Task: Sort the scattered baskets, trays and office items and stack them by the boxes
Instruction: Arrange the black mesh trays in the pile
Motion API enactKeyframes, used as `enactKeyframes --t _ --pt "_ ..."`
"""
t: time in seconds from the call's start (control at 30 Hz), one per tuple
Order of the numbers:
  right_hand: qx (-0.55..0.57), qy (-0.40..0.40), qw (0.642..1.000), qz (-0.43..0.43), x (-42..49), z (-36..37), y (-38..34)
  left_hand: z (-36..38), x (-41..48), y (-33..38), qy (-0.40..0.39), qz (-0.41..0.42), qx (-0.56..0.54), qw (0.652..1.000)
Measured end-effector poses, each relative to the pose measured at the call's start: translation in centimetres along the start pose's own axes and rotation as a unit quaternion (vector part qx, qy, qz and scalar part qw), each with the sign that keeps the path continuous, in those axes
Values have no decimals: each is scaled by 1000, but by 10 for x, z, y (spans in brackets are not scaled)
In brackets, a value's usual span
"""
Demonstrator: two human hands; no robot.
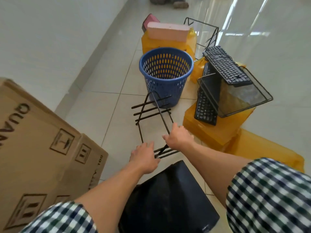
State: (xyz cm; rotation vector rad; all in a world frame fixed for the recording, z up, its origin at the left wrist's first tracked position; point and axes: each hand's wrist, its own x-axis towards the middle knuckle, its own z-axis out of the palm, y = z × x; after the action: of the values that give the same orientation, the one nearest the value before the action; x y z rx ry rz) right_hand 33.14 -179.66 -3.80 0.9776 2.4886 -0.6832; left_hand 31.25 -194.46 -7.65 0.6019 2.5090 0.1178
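A black wire rack frame (152, 113) lies on the floor tiles in front of a blue perforated plastic basket (165, 74). My right hand (178, 137) grips the frame's right side bar near its near end. My left hand (144, 158) closes on the frame's near corner bars. Right of the basket, two black keyboards (225, 66) and a black mesh tray (242, 96) lean on yellow plastic trays (212, 132). Cardboard boxes (38, 145) stand at the left.
A pink foam block (168, 31) rests on more yellow trays (151, 42) behind the basket, with another wire frame (204, 33) beside them. A dark flat object (170, 197) lies below my arms. A white wall runs along the left.
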Motion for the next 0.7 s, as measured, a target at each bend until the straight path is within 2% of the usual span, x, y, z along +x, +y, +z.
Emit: enactKeyframes --t 0.1,0.2,0.27,0.4,0.57,0.7 --pt "8 -34 999 6 22 37 9 34 28 1 -24 11 13 1000" --pt "66 -15 998 10 27 62 14 50 39 -1 -12 17 53 998" --pt "76 -8 997 -7 27 63 16 55 41 -3 3 24 67 997" --pt "98 -15 995 -30 19 58 20 57 33 0 -19 19 53 998" --pt "168 37 985 -15 13 58 17 51 28 -5 71 19 43 996" --pt "184 56 981 -20 6 49 13 33 24 -9 90 64 77 991"
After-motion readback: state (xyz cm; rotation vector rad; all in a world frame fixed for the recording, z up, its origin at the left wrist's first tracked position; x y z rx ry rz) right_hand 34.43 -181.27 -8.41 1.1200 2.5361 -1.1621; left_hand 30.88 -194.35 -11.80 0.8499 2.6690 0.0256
